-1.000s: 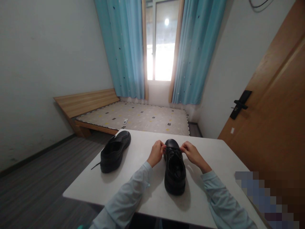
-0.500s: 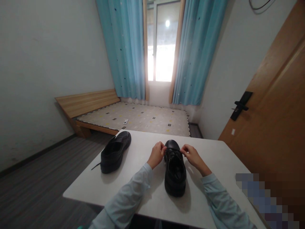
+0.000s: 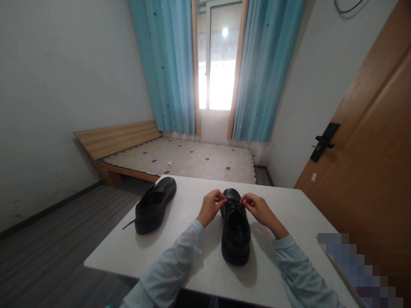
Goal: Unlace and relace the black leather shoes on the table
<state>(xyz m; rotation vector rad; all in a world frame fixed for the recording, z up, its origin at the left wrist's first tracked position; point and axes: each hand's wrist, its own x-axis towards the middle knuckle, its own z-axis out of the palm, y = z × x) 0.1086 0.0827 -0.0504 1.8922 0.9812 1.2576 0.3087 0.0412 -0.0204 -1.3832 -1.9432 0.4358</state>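
A black lace-up shoe (image 3: 236, 244) stands on the white table (image 3: 189, 205), its toe pointing away from me and its opening facing up. My left hand (image 3: 212, 205) is at the left side of its lacing, with thumb and index finger pinched together. At the right side of the lacing, my right hand (image 3: 257, 207) is pinched in the same way. Whatever lace lies between the fingertips is too small to make out. A second black shoe (image 3: 154, 209) rests near the table's left edge, one lace end sticking out over that edge.
Beyond the table is a low bed (image 3: 192, 158) with a patterned mattress and a small white remote (image 3: 169, 164) on it. A wooden door (image 3: 369, 141) is on the right. Blue curtains (image 3: 170, 68) hang beside the window.
Both hands have moved slightly inward over the front of the shoe, so their fingertips are closer together. Both shoes have stayed in place.
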